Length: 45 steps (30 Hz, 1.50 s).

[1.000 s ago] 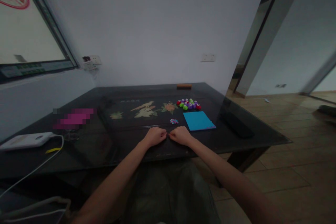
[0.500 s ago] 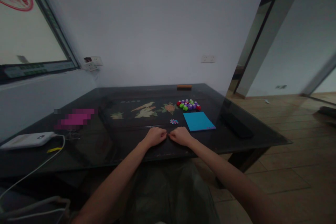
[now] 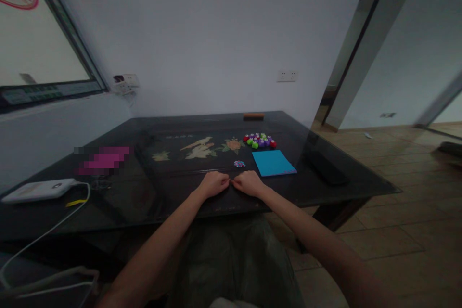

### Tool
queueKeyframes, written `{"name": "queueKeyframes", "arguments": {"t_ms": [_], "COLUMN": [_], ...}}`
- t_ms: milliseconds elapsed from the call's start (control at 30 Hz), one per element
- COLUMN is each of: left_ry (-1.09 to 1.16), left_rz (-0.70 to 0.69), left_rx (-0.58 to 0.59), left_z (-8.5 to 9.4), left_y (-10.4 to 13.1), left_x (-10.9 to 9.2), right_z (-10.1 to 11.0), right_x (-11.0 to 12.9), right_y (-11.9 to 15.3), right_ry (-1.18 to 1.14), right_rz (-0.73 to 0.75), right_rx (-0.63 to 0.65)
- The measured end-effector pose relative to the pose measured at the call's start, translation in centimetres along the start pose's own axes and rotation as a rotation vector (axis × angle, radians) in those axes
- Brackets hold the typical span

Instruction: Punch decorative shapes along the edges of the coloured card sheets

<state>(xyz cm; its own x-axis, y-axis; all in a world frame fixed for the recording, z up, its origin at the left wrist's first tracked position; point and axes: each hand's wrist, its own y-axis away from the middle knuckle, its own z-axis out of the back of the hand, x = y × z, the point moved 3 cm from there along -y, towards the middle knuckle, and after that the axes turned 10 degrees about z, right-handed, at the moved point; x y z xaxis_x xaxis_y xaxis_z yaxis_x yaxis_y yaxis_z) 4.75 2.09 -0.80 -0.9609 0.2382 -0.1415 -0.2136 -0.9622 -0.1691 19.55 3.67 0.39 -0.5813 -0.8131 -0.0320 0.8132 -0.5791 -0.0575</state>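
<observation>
My left hand (image 3: 215, 184) rests closed on the dark table (image 3: 173, 197) near its front edge. Beside it lies my right hand (image 3: 248, 184), also closed, the two thumbs almost meeting. Nothing shows in either hand. Just beyond them is a small multicoloured round piece (image 3: 239, 164). A blue square sheet (image 3: 274, 162) lies to the right of it. Behind the sheet sits a cluster of red, green and purple pieces with eye-like tops (image 3: 262, 143).
A brown block (image 3: 253, 116) is at the table's back edge. A black flat object (image 3: 327, 168) lies at the right. On the left are a pink item (image 3: 106, 159), a white device (image 3: 39, 190) with a cable, and a yellow strip (image 3: 75, 203).
The camera view has shifted slightly, so the table and the things on it appear a little higher. Both hands keep the same closed pose on the table.
</observation>
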Motion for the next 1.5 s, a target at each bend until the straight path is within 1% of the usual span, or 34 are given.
{"name": "queueKeyframes", "arguments": {"t_ms": [133,400,567,767,1200,1500], "left_ry": [-0.007,0.012,0.028,-0.028,-0.023,-0.017], "left_rz": [-0.026,-0.019,-0.029,-0.022,-0.022,-0.019], "left_rx": [-0.011,-0.018,-0.016,-0.009,-0.016,-0.029], "left_z": [0.07,-0.17,-0.30,-0.18,-0.06,-0.35], "left_y": [0.07,-0.01,-0.03,-0.01,0.04,-0.01], "left_x": [-0.05,0.13,0.21,0.11,0.08,0.22], "right_z": [-0.04,-0.27,-0.13,-0.08,-0.27,-0.32], "right_x": [-0.06,-0.11,-0.08,-0.01,-0.08,-0.16], "right_y": [0.00,0.02,0.02,0.04,-0.05,-0.01], "right_ry": [-0.006,0.018,0.010,0.016,0.005,0.008], "right_rz": [0.004,0.020,0.009,0.005,0.003,0.016], "right_rx": [-0.006,-0.045,-0.021,-0.001,-0.011,-0.029]}}
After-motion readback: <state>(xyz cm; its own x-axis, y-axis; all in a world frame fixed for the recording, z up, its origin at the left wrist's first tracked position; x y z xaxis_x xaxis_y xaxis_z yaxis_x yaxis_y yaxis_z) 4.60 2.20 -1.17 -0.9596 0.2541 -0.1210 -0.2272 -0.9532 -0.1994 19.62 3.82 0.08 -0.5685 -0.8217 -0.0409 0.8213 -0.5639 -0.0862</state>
